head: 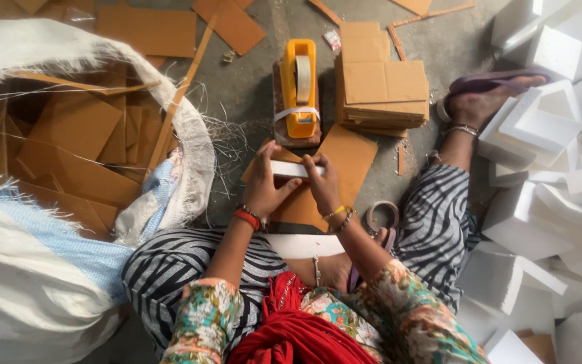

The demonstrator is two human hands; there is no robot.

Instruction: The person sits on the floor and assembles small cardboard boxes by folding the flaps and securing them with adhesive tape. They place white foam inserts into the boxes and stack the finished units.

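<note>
Your left hand (262,185) and right hand (323,180) both grip one white foam strip (291,168), held just above the floor (250,87) in front of your knees. Its long axis runs left to right, one hand closed on each end, fingers on top and thumbs beneath; neither is nearer. A cardboard sheet (348,158) lies under it. Straight ahead, almost touching the strip's far edge, sits the yellow tape dispenser (299,91), its length pointing away from you. Cardboard stack (382,87) just right of the dispenser; tape roll (382,216) by your right wrist.
</note>
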